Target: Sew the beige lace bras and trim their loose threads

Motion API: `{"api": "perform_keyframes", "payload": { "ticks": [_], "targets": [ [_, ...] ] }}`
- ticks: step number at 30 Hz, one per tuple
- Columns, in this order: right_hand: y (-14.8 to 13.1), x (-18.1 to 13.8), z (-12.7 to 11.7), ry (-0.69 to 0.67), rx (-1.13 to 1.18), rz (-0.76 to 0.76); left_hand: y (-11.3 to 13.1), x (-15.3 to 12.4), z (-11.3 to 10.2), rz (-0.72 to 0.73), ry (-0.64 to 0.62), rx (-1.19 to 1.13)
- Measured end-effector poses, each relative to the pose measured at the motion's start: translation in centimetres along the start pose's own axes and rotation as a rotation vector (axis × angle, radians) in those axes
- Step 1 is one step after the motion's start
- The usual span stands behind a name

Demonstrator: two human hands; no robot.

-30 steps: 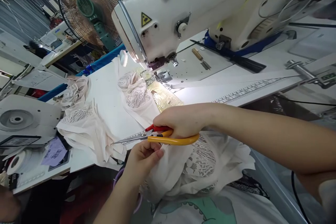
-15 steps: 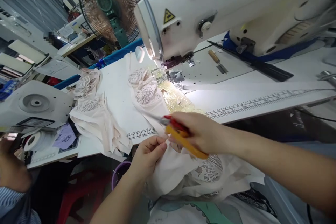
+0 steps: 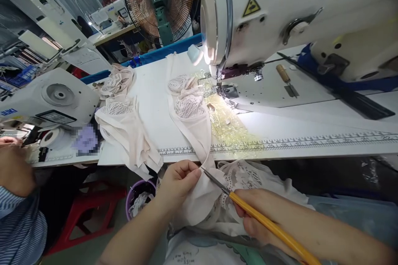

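Observation:
My left hand (image 3: 180, 180) pinches the edge of a pale lace bra (image 3: 194, 203) between thumb and fingers, just off the table's front edge. A pair of scissors (image 3: 267, 225) with a yellow-orange handle is in my right hand (image 3: 251, 207). Their metal blades point up and left, the tips touching or very near the cloth at my left fingertips. More of the lace-patterned fabric hangs over my lap. Another pale lace bra (image 3: 191, 109) lies on the table by the needle, its strap running down toward my left hand.
A sewing machine (image 3: 242, 29) stands over the table (image 3: 149, 78), with a wooden-handled tool (image 3: 286, 78) on its bed. Stacked lace pieces (image 3: 121, 124) lie at left. Below are a purple bin (image 3: 130, 198) and red stool (image 3: 83, 211). Another person's arm (image 3: 14, 169) is at far left.
My right hand has moved down and right, turning the scissors so their tips meet the cloth by my left fingers. The left hand keeps its pinch. The view has shifted and levelled.

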State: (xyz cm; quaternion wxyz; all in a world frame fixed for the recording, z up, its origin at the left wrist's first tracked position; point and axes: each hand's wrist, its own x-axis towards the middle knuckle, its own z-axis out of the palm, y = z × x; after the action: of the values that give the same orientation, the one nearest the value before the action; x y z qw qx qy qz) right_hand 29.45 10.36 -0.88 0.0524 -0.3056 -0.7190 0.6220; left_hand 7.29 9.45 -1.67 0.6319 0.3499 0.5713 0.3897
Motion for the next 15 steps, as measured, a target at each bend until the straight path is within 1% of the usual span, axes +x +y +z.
{"api": "perform_keyframes", "payload": {
  "ticks": [3,6,12,15],
  "targets": [
    [-0.6,0.7,-0.2,-0.034,-0.054,0.036,-0.1,-0.3,0.1,0.010,0.015,0.035],
    [-1.0,1.0,-0.1,-0.014,-0.097,0.068,0.0,-0.3,0.0,0.014,0.030,0.046],
    [-0.4,2.1,1.1,0.077,0.164,0.163,0.3,-0.1,-0.2,0.034,0.010,0.057],
    [-0.1,2.0,1.0,0.121,0.180,0.188,0.7,-0.5,0.0,0.065,-0.023,0.101]
  ]
}}
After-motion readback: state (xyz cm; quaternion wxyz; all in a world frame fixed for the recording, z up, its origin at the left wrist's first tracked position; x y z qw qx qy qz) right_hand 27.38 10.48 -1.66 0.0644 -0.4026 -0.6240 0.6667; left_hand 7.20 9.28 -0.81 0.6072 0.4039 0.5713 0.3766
